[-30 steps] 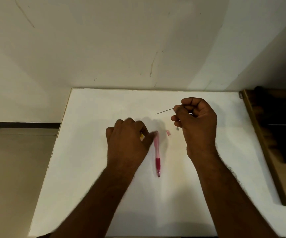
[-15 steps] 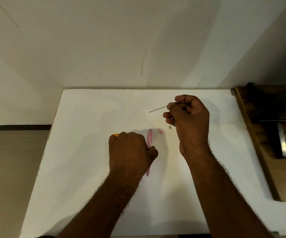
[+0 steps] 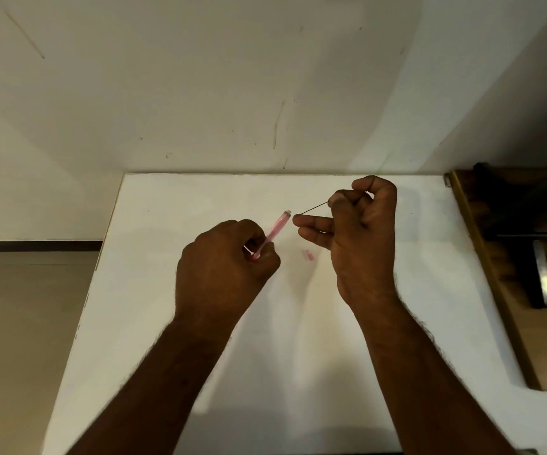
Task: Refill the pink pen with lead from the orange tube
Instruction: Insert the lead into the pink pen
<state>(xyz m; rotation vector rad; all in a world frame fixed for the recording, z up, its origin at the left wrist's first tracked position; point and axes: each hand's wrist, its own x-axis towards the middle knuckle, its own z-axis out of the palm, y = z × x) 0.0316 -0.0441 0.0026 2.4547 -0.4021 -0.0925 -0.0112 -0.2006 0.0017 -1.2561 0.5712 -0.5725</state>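
The pink pen (image 3: 273,234) was up off the white table (image 3: 154,290), gripped in your left hand (image 3: 223,274). Your fingers were curled shut around its lower part, so only the upper barrel showed, slanting up and to the right out of the fist. Its open back end pointed toward your right hand (image 3: 360,238), and a thin clip strip showed just beside your knuckles.

The lead (image 3: 311,209), a thin dark stick, was pinched between the thumb and forefinger of your right hand. Its free tip reached down and to the left, just beside the pen's open end but not yet inside it. Your other right fingers (image 3: 311,221) were loosely stretched out toward the pen, holding nothing, and the lead passed just above them.

A small pink cap (image 3: 309,255) lay on the table between your two hands, nearer the right one, touching neither. I could not tell whether the orange tube was in your left fist; no part of it showed.

Both forearms came in from the near edge, and a wooden piece of furniture (image 3: 482,257) stood against the table's right side.
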